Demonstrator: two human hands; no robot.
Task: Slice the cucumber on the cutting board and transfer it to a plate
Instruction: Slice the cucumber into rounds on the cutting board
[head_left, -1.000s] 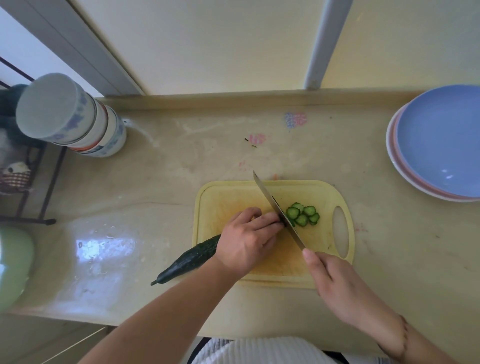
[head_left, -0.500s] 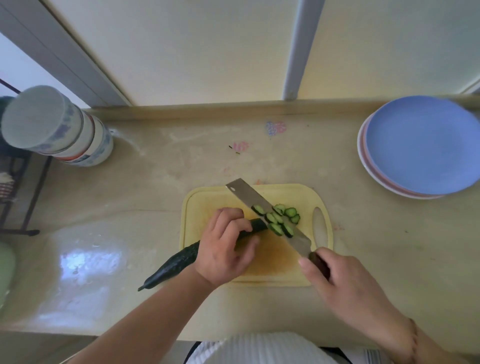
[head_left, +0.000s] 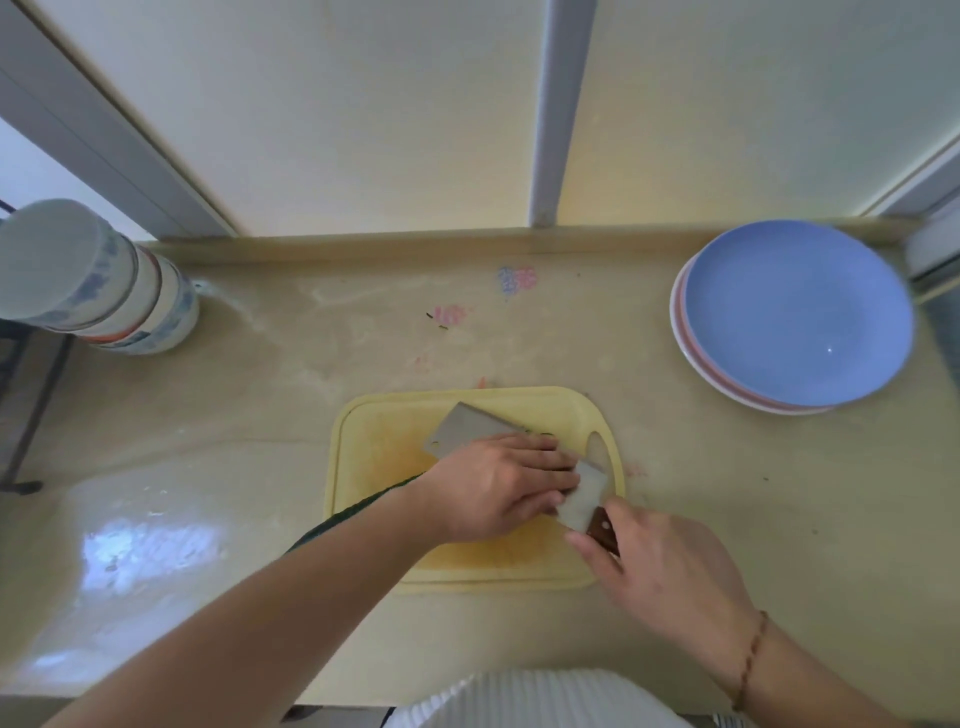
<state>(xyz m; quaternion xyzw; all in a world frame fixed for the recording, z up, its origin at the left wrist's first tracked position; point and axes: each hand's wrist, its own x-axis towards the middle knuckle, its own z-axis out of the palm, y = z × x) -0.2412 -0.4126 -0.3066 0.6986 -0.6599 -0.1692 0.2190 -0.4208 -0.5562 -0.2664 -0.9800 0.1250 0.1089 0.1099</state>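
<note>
A yellow cutting board (head_left: 374, 447) lies on the counter in front of me. The knife (head_left: 467, 423) rests with its broad blade turned flat over the board, and my right hand (head_left: 665, 566) grips its brown handle. My left hand (head_left: 493, 483) lies flat across the blade, pressing down on the cucumber slices (head_left: 535, 431), of which only dark green edges show past my fingertips. The uncut cucumber (head_left: 358, 512) is mostly hidden under my left forearm, sticking out over the board's left edge. A blue plate (head_left: 795, 312) tops a small stack at the far right.
A stack of upturned patterned bowls (head_left: 104, 280) stands at the back left of the counter. A dark metal rack (head_left: 26, 415) is beyond the counter's left end. The wall runs right behind the counter.
The knife has stopped cutting and turned flat under the slices. My left hand let go of the cucumber and moved right onto the blade over the slices.
</note>
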